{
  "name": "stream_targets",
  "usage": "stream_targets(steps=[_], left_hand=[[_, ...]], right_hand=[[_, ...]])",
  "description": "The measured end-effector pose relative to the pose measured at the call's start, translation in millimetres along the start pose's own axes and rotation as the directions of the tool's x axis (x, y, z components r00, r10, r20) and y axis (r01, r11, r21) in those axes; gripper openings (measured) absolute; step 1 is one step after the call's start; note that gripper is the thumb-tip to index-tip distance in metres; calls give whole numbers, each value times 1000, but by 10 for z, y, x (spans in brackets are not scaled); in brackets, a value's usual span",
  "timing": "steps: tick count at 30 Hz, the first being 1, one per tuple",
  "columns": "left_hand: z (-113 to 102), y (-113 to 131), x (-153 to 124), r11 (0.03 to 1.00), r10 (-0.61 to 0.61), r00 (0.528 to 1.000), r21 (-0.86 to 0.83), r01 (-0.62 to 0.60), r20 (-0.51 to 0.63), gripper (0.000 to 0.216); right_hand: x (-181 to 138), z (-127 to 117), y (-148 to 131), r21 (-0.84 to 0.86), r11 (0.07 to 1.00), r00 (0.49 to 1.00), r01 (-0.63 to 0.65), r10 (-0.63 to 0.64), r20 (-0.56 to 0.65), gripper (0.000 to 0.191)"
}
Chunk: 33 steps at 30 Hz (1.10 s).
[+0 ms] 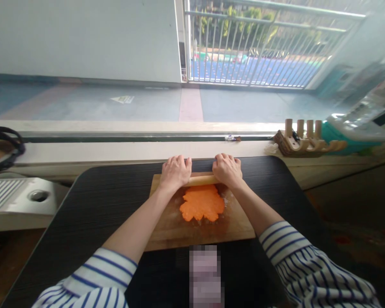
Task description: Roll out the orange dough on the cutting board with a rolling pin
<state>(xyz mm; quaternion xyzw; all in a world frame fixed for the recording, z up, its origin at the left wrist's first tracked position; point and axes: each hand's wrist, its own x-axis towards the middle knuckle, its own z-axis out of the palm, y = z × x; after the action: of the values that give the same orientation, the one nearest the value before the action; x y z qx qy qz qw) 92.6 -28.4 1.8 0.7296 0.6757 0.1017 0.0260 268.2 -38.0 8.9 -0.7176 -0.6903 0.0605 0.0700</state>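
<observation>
A flattened sheet of orange dough [201, 208] lies on a wooden board [176, 231] on a black table [99, 205]. A wooden rolling pin [201, 180] rests across the far edge of the dough. My left hand [176, 171] presses down on the pin's left end with the fingers curled over it. My right hand [227, 169] does the same on the right end. Both forearms reach forward from blue-and-white striped sleeves.
A window sill [131, 149] runs along behind the table. A wooden rack with pegs [303, 141] sits on the sill at the right. At the left stands a white appliance [16, 201]. Beyond the glass are a walkway and a railing.
</observation>
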Motion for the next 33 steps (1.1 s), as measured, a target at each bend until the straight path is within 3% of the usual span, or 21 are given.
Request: stream_targets(steps=[5,13,33], left_hand=[[-5,8,54,999,24,1000,25,-23,-15,45],[31,-9,-43,1000,11,999,-8,-11,44,44],[10,44,-509,996,85,992,46,-81,-95,40]], right_hand=[[25,12,-7,5,1000,1000,4,-4,10,33],[-160,14,4,-9,998,995,59,-60,-74,32],[-629,136,45,-52,995,968,88,-97,-230,27]])
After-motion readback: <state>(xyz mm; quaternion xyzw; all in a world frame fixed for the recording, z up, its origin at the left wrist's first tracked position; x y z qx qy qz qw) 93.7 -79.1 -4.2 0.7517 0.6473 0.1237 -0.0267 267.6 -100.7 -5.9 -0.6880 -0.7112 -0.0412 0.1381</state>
